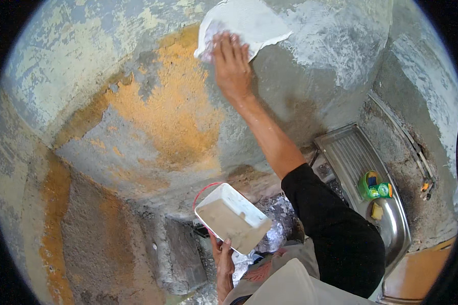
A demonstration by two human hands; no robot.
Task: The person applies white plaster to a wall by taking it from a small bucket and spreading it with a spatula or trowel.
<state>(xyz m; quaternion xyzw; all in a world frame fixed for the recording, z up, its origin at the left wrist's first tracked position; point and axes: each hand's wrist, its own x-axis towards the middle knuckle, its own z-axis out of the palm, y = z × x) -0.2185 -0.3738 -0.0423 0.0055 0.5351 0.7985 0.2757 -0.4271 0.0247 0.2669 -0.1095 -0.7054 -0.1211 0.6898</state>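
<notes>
My right hand [231, 63] reaches up to the wall, its fingers stretched out flat on a white sheet [254, 25]. That sheet lies against the wall with uneven edges; whether it is cloth or paper I cannot tell. Lower down, my left hand [223, 259] grips the near edge of a white rectangular tub [230, 193], thumb on its side and the other fingers partly hidden. The tub is tilted and has a thin red handle [199, 195] at its far left. A beige surface, perhaps a paste or liquid, shows inside it.
The wall [173, 107] has patches of orange, grey and peeling pale paint. At the right stands a metal sink [392, 223] with a ribbed drainboard [346, 152], a green package [370, 185] and a yellow sponge [377, 211]. Pipes [404, 134] run along the right wall. A concrete block [180, 259] stands low left.
</notes>
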